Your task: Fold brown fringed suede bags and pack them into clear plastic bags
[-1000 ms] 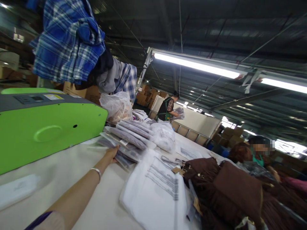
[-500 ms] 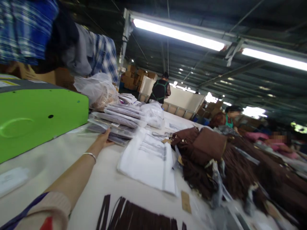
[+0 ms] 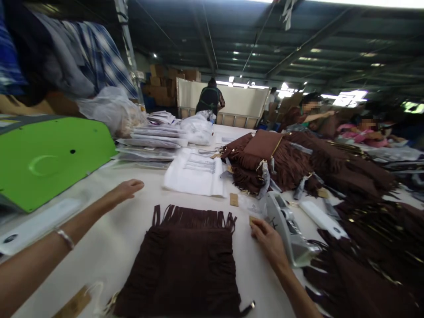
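Note:
A dark brown fringed bag (image 3: 194, 269) lies flat on the white table in front of me, its fringe pointing away. My left hand (image 3: 130, 189) hovers over the table left of the bag, holding nothing, its fingers stretched out. To the bag's right, my right hand (image 3: 266, 238) has its fingertips closed on a small brown card tag (image 3: 253, 219). A grey tape dispenser (image 3: 286, 229) stands right beside that hand. Another brown tag (image 3: 233, 199) lies just beyond. At the lower left, a larger brown tag (image 3: 74, 304) with white string lies by the bag's corner.
A green machine (image 3: 56, 159) stands at left. Farther back are a stack of flat plastic-wrapped packs (image 3: 149, 145) and white printed sheets (image 3: 197, 174). Brown fringed bags (image 3: 274, 159) are heaped along the right. Several people work beyond the table.
My left hand has come away from the plastic-wrapped packs, back toward me. My right hand has entered view. The camera has tipped down, showing more of the fringed bag and the tape dispenser.

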Action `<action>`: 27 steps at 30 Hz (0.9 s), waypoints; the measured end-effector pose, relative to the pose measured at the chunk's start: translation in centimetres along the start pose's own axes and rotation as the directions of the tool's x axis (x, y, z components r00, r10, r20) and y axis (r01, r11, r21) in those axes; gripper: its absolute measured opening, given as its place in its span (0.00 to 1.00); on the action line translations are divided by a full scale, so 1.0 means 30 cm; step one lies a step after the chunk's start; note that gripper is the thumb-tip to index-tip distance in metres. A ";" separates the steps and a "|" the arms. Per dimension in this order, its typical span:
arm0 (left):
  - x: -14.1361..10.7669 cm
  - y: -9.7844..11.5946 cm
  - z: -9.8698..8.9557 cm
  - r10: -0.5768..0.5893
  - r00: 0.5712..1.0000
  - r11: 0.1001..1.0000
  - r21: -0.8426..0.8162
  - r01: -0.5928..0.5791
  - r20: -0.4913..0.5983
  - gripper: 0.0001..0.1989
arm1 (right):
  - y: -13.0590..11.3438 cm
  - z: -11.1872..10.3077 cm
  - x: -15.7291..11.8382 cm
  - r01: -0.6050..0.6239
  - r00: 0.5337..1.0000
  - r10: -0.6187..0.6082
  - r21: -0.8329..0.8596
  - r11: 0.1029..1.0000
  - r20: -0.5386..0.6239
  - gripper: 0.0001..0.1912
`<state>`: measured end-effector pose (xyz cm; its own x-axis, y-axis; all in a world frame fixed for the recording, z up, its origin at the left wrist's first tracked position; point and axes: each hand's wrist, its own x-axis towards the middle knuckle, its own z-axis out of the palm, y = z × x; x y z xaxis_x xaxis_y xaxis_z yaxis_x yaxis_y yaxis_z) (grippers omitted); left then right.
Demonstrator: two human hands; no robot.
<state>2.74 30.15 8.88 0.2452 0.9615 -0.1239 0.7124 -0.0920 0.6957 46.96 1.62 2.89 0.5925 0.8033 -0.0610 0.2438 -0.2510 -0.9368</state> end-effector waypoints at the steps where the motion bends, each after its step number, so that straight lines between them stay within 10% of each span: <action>1: -0.036 0.010 0.014 0.036 0.999 0.999 0.020 -0.037 0.025 0.29 | -0.008 0.001 0.001 -0.047 0.998 0.046 0.040 0.998 0.042 0.22; 8: -0.232 0.044 0.116 0.097 0.989 0.962 0.246 -0.122 0.109 0.23 | -0.024 0.049 -0.019 -0.280 0.919 0.239 0.091 0.956 0.314 0.22; 13: -0.204 0.053 0.170 0.039 0.997 0.959 0.277 -0.055 0.063 0.25 | -0.057 0.118 0.019 -0.431 0.852 0.361 0.115 0.895 0.379 0.23; 19: -0.117 0.098 0.270 0.204 0.975 0.903 0.369 -0.220 0.082 0.23 | -0.133 0.219 0.091 -0.155 0.915 0.208 -0.174 0.972 0.346 0.31; 27: -0.083 0.170 0.412 0.420 0.877 0.755 0.447 -0.480 0.233 0.25 | -0.213 0.382 0.170 0.070 0.968 0.092 -0.602 0.795 0.235 0.25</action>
<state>13.88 24.09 3.99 0.6676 0.7443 0.0187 0.7138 -0.6469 0.2682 39.63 13.50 4.62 0.4154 0.8810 -0.2264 0.6981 -0.4683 -0.5415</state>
